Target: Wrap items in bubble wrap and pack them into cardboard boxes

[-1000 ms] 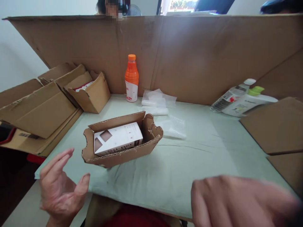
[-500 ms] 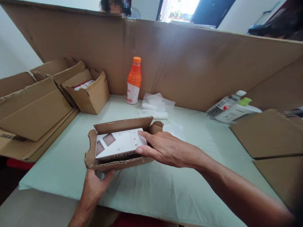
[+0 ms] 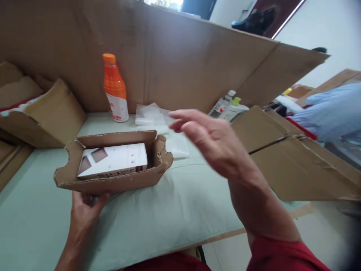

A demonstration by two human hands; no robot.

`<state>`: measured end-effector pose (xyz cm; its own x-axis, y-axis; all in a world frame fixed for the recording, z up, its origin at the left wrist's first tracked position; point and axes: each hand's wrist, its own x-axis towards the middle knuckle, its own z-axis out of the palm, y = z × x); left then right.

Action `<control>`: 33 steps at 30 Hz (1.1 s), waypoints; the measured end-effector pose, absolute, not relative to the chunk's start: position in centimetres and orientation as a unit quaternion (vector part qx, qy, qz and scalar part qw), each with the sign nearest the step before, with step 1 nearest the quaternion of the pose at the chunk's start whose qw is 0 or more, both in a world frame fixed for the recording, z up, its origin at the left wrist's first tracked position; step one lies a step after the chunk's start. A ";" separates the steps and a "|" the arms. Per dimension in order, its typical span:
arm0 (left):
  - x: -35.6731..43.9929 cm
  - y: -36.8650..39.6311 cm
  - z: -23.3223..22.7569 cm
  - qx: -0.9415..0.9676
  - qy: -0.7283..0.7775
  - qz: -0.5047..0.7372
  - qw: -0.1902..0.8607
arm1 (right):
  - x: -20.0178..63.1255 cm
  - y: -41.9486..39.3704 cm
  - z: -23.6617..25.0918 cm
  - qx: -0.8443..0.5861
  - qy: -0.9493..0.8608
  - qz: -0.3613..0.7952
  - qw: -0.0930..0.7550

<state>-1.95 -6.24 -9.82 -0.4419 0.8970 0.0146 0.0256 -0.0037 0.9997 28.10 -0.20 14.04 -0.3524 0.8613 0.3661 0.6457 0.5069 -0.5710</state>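
A small open cardboard box is tilted toward me over the table, and a white printed carton lies inside it. My left hand grips the box's near lower side at the left; part of the fingers is hidden beneath it. Off to the right of the box, my right hand is raised in the air, slightly blurred. Its fingers stretch out to the left with nothing in them.
Behind the box stand an orange bottle and clear plastic bags. A cardboard box is at left. A clear bottle, a white bottle with green cap and cardboard boxes are right. A cardboard wall closes the back.
My right hand has let go of the white carton and risen to the right, away from the box. The view has swung right. My left hand still holds the cardboard box.
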 end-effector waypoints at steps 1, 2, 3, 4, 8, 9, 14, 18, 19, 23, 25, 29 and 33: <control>-2.0 -6.7 -10.2 0.364 0.605 0.601 0.375 | 29.9 0.0 13.6 -0.474 -0.784 0.169 0.364; -2.1 -7.1 -10.5 0.347 0.609 0.603 0.382 | 31.7 0.3 12.7 -0.482 -0.770 0.176 0.379; -2.2 -7.5 -10.8 0.336 0.612 0.603 0.387 | 33.3 0.7 11.2 -0.494 -0.765 0.184 0.371; -2.3 -7.7 -11.1 0.332 0.614 0.604 0.385 | 34.5 1.3 9.2 -0.509 -0.766 0.189 0.345; -2.2 -7.9 -11.2 0.348 0.626 0.597 0.361 | 36.3 4.3 0.0 -0.558 -0.800 0.139 0.169; -2.0 -7.8 -11.0 0.353 0.630 0.594 0.355 | 36.3 4.9 -1.8 -0.562 -0.807 0.120 0.137; -0.5 -7.5 -9.8 0.372 0.648 0.569 0.345 | 38.2 3.9 -4.7 -0.578 -0.795 0.074 0.168; 0.9 -6.7 -9.0 0.364 0.656 0.576 0.324 | 40.7 0.8 -3.5 -0.571 -0.792 0.066 0.207; 1.3 -6.3 -8.9 0.360 0.656 0.579 0.324 | 40.7 0.6 -3.2 -0.565 -0.800 0.061 0.194; 2.3 -5.2 -9.0 0.356 0.646 0.581 0.344 | 38.3 3.1 -3.1 -0.501 -0.861 0.022 0.079; 2.4 -5.0 -9.3 0.356 0.640 0.584 0.351 | 37.0 5.1 -3.2 -0.473 -0.881 0.000 0.013; 2.1 -5.1 -10.2 0.360 0.635 0.592 0.341 | 36.5 6.7 -2.3 -0.449 -0.891 -0.067 -0.030; 1.8 -5.1 -10.8 0.360 0.634 0.594 0.340 | 36.5 4.2 -0.3 -0.466 -0.880 -0.076 -0.054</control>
